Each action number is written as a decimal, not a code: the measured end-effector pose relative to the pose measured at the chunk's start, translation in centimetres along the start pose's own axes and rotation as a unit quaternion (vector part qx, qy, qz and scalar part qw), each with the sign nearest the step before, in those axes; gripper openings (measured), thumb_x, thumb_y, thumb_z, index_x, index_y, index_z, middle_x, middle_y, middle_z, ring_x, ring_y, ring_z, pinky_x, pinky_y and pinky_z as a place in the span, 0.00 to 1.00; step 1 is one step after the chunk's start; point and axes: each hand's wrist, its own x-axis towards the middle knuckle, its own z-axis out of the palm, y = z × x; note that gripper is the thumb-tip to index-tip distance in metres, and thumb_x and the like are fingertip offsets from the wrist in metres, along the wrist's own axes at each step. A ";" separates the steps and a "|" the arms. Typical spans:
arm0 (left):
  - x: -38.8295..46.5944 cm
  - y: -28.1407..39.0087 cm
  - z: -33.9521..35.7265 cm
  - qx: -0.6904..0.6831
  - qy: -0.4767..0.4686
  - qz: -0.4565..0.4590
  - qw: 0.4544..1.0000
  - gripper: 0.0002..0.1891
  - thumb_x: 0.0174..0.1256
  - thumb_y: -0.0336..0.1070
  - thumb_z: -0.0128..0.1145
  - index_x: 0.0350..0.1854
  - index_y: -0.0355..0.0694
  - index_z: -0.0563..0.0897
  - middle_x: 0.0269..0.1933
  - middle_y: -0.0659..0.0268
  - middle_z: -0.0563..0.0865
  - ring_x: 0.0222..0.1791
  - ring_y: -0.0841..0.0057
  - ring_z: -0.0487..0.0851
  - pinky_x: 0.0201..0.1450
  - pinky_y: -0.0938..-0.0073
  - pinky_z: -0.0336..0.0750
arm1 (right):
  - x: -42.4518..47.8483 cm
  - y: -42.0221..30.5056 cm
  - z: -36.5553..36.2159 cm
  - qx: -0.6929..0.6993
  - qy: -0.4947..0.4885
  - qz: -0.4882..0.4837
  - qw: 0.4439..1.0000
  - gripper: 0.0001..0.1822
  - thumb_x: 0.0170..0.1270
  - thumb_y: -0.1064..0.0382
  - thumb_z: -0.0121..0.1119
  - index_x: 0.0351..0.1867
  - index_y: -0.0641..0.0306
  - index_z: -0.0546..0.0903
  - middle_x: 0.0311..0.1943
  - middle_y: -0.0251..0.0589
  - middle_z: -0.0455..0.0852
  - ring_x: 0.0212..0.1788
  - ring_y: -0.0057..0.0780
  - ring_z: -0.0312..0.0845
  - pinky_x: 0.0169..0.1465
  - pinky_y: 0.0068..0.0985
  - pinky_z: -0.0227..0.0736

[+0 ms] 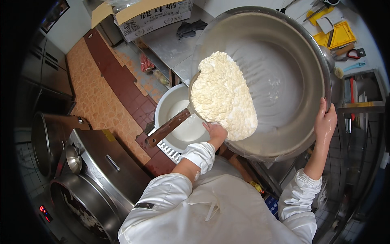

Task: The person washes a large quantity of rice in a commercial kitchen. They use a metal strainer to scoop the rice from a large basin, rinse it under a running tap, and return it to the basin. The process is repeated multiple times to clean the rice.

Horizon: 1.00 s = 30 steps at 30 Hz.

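Note:
A large metal basin (283, 134) is tilted in front of me, with cloudy liquid low inside it. My right hand (325, 120) grips its right rim, thumb on top. At the lower left rim is my left hand (217, 131), its fingers partly hidden by the basin and the mass. A pale, lumpy, wet food mass (224, 97) heaps over the basin's left side and fills a round strainer or ladle. The wooden handle (167, 128) of that tool points down-left, over a white tub (161, 105) holding whitish liquid.
Steel counter (158, 45) at the back carries a cardboard box (155, 18) and a dark cloth (190, 28). Knives and a yellow slicer (338, 35) lie at the upper right. Large steel pots (88, 189) and a steel cabinet (112, 155) stand on the left, beside the tiled floor (88, 73).

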 end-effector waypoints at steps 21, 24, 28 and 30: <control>-1.5 -0.9 -1.6 -0.150 0.158 0.023 0.976 0.22 0.53 0.36 0.53 0.51 0.30 0.78 0.66 0.27 0.52 0.69 0.37 0.45 0.71 0.47 0.40 | 6.8 9.6 5.1 0.055 -0.051 -0.027 0.997 0.31 0.66 0.42 0.48 0.34 0.78 0.79 0.30 0.68 0.80 0.40 0.64 0.76 0.43 0.44 0.70; -3.2 -0.7 -3.6 -0.074 0.178 0.050 0.980 0.24 0.52 0.39 0.55 0.51 0.30 0.77 0.63 0.27 0.58 0.68 0.35 0.49 0.70 0.45 0.42 | 7.3 13.4 7.9 0.100 -0.059 -0.002 0.993 0.31 0.66 0.42 0.48 0.35 0.78 0.79 0.31 0.68 0.80 0.41 0.64 0.76 0.45 0.44 0.70; -4.3 -1.3 -3.7 -0.016 0.273 0.105 0.956 0.25 0.54 0.42 0.56 0.52 0.32 0.77 0.61 0.28 0.62 0.66 0.36 0.55 0.69 0.45 0.45 | 6.3 19.6 13.3 0.141 -0.093 0.056 0.984 0.31 0.63 0.41 0.51 0.37 0.77 0.79 0.37 0.67 0.81 0.45 0.60 0.77 0.50 0.43 0.69; -5.0 -1.6 -4.5 -0.001 0.255 0.137 0.957 0.24 0.55 0.43 0.55 0.52 0.33 0.78 0.62 0.31 0.65 0.67 0.39 0.56 0.69 0.45 0.47 | 4.2 23.9 16.7 0.116 -0.110 0.087 0.983 0.32 0.60 0.40 0.54 0.38 0.76 0.79 0.39 0.65 0.81 0.47 0.59 0.77 0.52 0.43 0.69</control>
